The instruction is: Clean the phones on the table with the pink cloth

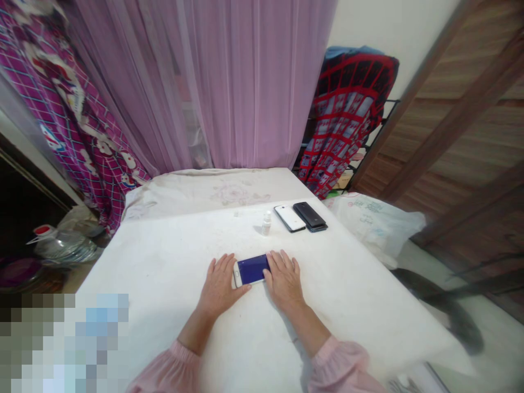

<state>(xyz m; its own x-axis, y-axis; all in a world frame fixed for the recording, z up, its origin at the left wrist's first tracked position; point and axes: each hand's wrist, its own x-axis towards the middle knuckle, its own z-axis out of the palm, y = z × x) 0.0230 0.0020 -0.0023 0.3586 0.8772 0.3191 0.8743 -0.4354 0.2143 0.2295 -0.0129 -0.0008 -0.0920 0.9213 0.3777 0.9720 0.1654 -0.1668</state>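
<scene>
Pink sleeves (335, 360) closest, down at the bottom edge. Past them, left hand (219, 284) and right hand (284, 278), both lying flat on the white worktop (164, 262), fingers out and loose, not closed around anything. Between the two hands, a phone with a blue screen (252, 269), flat on its back, touched at each end by a hand. Farther back, a tiny bottle (266, 222) standing up. Just beside it, a white phone (290, 218) and a black phone (310, 216), side by side. Behind everything, a purple curtain (229, 82).
</scene>
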